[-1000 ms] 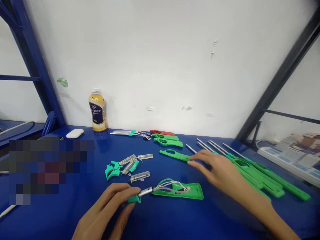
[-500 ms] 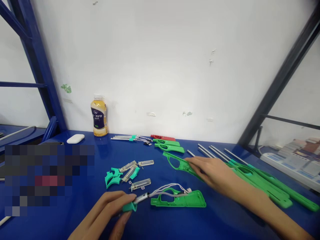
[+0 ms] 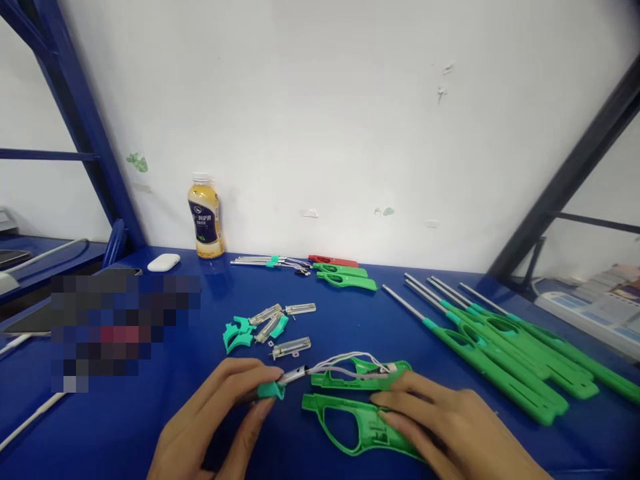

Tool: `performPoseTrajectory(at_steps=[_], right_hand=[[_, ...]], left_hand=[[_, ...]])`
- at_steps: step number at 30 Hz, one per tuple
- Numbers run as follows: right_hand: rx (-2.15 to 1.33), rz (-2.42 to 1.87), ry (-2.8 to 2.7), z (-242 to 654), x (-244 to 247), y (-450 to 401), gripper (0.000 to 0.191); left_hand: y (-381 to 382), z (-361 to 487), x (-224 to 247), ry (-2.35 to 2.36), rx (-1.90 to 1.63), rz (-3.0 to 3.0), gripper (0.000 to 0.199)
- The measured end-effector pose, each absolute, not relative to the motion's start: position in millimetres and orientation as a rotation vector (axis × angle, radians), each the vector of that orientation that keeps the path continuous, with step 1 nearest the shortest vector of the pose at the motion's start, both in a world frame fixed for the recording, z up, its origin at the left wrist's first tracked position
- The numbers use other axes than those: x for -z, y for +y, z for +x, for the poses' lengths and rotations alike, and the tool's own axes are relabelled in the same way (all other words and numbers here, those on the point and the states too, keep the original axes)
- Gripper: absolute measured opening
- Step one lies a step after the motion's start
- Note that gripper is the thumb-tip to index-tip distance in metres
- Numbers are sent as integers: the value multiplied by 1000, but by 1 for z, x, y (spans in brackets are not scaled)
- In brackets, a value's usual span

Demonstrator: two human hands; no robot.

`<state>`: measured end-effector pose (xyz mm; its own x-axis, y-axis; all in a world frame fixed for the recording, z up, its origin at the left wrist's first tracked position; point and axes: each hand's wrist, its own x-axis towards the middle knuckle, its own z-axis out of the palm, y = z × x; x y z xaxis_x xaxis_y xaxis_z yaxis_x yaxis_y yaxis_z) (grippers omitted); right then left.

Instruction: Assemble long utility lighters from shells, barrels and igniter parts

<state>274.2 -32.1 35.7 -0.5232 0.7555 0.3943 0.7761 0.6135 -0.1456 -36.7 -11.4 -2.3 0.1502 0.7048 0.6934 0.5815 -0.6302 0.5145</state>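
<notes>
My left hand (image 3: 215,413) pinches the teal collar (image 3: 271,391) of a lighter's metal tube (image 3: 294,375), whose open end points right. White wires (image 3: 345,360) run from the tube to a small part over a green lighter shell half (image 3: 330,381), which lies on the table. In front of that half, my right hand (image 3: 450,430) grips another green shell half (image 3: 370,423) by its right end, inner side up. The fingers cover that end. Clear fuel tanks (image 3: 291,348) and teal triggers (image 3: 239,335) lie loose beyond my left hand.
Several assembled green lighters (image 3: 500,363) with metal tubes lie at right. At the back are wired tubes (image 3: 260,261), green shells (image 3: 347,280) and a red shell (image 3: 334,261). A bottle (image 3: 206,220) and white case (image 3: 164,263) stand at left. A wall (image 3: 325,120) closes the back.
My right hand has brought the green shell half from the right-hand lighters down and left, in front of the wired half. My left hand still pinches the collar. The view has shifted slightly.
</notes>
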Motion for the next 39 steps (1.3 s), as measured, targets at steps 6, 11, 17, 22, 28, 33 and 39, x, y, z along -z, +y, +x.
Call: performPoseTrajectory(at_steps=[6, 11, 17, 22, 28, 33, 39], right_hand=[[246, -1302, -2267, 284, -13, -43, 30], [311, -1336, -2263, 289, -4, -53, 32], [374, -1244, -2097, 278, -24, -52, 43], [214, -1227, -2116, 273, -24, -50, 30], [123, -1139, -2130, 276, -17, -46, 23], [68, -1129, -2161, 273, -20, -49, 25], [51, -1155, -2222, 274, -15, -48, 30]], left_hand=[[-12, -34, -5, 1207, -1341, 2420, 18], [-11, -33, 0, 1144, -1250, 2473, 27], [-12, -37, -3, 1054, -1194, 2494, 36], [-10, -36, -6, 1076, -1209, 2475, 34], [-9, -36, 1, 1103, -1219, 2467, 32], [-8, -37, 3, 1216, -1126, 2462, 31], [-9, -39, 2, 1173, -951, 2512, 36]])
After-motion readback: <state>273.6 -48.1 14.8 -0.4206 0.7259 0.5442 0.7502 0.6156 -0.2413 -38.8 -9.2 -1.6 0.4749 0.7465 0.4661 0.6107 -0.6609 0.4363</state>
